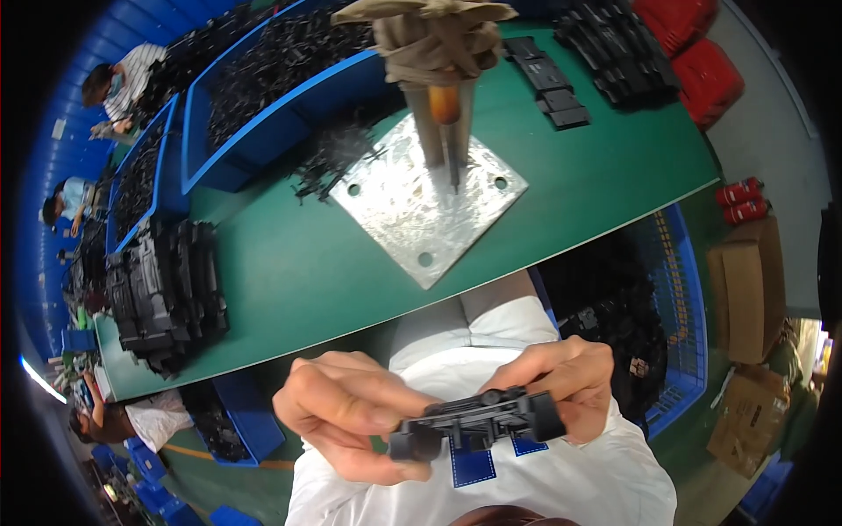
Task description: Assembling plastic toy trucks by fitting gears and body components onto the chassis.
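Between my two hands, in front of my body and short of the table's edge, is a black moulded plastic part [482,422] with ribs and blocky ends. My left hand [355,416] pinches its left end with thumb and fingers. At the other end my right hand [561,386] grips it, the fingers curled behind. Straight ahead on the green table [289,272] lies a shiny metal plate [412,228] with holes near its corners. A tool with a cloth-wrapped head [434,48] stands over the plate, its thin tip pointing down at it.
Small black parts [333,162] lie loose left of the plate. A blue bin [254,158] full of black pieces stands behind them. Stacks of black parts sit at left [167,294] and far right [614,53]. Another blue crate [693,307] is below right. Several people work at left.
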